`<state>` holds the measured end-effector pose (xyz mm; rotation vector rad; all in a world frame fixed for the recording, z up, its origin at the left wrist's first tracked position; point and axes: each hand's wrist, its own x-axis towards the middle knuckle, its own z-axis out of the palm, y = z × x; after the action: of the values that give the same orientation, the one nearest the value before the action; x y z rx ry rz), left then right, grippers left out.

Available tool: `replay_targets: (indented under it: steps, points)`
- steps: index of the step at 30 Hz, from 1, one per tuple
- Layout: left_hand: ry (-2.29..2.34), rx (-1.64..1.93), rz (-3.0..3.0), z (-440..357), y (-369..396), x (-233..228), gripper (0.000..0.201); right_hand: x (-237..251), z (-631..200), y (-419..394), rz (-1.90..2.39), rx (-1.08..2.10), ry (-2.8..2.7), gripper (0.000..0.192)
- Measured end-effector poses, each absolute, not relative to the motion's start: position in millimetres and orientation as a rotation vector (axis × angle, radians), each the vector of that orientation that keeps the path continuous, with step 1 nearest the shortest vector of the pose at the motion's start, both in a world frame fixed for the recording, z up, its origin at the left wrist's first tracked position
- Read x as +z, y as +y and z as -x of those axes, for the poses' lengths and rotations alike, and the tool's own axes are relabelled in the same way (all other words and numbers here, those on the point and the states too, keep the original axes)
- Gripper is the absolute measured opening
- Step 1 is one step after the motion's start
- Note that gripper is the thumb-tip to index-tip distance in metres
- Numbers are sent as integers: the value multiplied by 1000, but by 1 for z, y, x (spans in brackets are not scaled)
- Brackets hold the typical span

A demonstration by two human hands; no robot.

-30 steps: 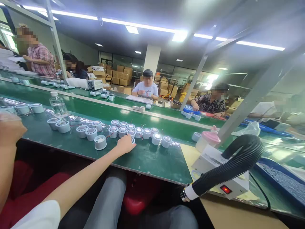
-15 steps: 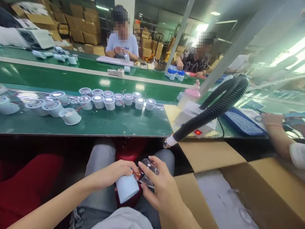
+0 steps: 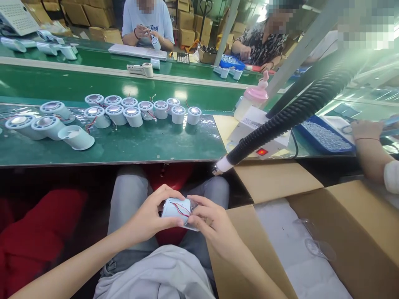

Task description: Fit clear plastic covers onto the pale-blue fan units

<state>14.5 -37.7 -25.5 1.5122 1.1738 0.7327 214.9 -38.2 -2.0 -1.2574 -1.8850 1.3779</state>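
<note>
Above my lap, my left hand (image 3: 151,214) is closed around a pale blue cylindrical housing (image 3: 170,207), thumb below and fingers over the top. Thin red and dark wires (image 3: 180,209) lie along the side of the housing. At its right end, my right hand (image 3: 213,216) grips a clear plastic cup (image 3: 192,227), which meets the housing. My fingers hide much of the cup, so how far it overlaps the housing I cannot tell. Both hands are below the bench's front edge.
Several similar blue housings with wires (image 3: 134,116) stand on the green bench (image 3: 149,145). A black flexible hose (image 3: 280,116) reaches down from the right, its nozzle near my knee. An open cardboard box (image 3: 249,245) sits at my right. People work across the bench and at the right.
The housing has turned from tilted downward to lying nearly sideways, and the clear cup now meets its right end. The wires now lie along its side. My view has tipped downward.
</note>
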Motion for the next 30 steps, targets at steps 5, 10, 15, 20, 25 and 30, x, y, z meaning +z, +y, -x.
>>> replay_targets:
  steps: [5,10,15,20,25,30]
  points:
    - [1166,672,-1701,-10,-33,-34,59,-10,-220,-42,1332,1335,-1691,18]
    - [1097,606,-1795,-6,-29,-42,66,-16,-221,-44,1321,1381,-1532,23]
    - [932,569,-1521,-12,-32,-38,67,-17,-228,-36,1225,1461,-1316,30]
    - [853,619,-1038,-16,-40,-32,68,-18,-237,-37,1048,1423,-1678,22]
    - [889,592,-958,-14,-47,-27,68,-25,-241,-44,973,1117,-1999,37]
    - [916,604,-1286,-11,-48,-17,72,-28,-243,-48,957,1319,-1879,43]
